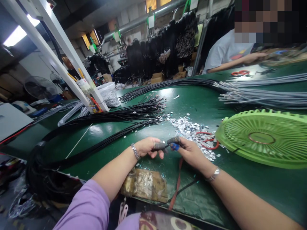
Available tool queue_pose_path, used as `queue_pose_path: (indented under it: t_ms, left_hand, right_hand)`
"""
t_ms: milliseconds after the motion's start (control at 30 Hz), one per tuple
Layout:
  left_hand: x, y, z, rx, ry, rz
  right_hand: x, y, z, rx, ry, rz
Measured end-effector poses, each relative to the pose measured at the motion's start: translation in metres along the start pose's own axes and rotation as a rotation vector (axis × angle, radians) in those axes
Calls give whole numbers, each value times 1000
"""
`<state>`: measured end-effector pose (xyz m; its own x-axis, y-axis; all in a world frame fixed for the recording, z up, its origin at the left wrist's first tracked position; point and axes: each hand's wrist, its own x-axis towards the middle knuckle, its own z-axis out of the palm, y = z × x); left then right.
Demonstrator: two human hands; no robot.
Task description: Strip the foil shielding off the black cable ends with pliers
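My left hand [153,148], with a dark covering on a finger and a bracelet watch on the wrist, is closed in a pinch. Close beside it, my right hand [188,149] is pinched too, with dark and blue wraps on its fingertips. A thin black cable [167,145] shows between the fingertips; its end is hidden by them. Just beyond the hands lies a heap of silvery foil scraps [185,126]. Red-handled scissors [211,143] rest partly in these scraps, right of my right hand. Below the hands is a cardboard piece covered with tape [146,183].
Bundles of black cables [120,113] run across the green table [259,191] at left and back. Grey cables [259,94] lie at right, behind a green fan [261,137]. A white post [69,57] rises at left. A co-worker [230,52] sits across the table.
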<state>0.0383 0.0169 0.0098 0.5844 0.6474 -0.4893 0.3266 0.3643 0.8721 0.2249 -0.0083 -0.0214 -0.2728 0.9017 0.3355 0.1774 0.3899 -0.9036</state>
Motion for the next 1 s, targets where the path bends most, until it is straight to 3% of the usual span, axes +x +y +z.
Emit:
queue_pose_path:
  t_ms: [200, 333, 833, 1000]
  left_hand:
    - [-2, -3, 8, 292, 304, 210]
    - [-5, -5, 8, 581, 433, 413]
    - [-3, -7, 10, 493, 436, 477]
    - [-5, -8, 9, 602, 482, 508]
  right_hand:
    - [-1, 0, 7, 366, 53, 332]
    - [-2, -2, 11, 592, 63, 405]
    - [-2, -4, 17, 784, 99, 461]
    - [-2, -3, 17, 799, 61, 453]
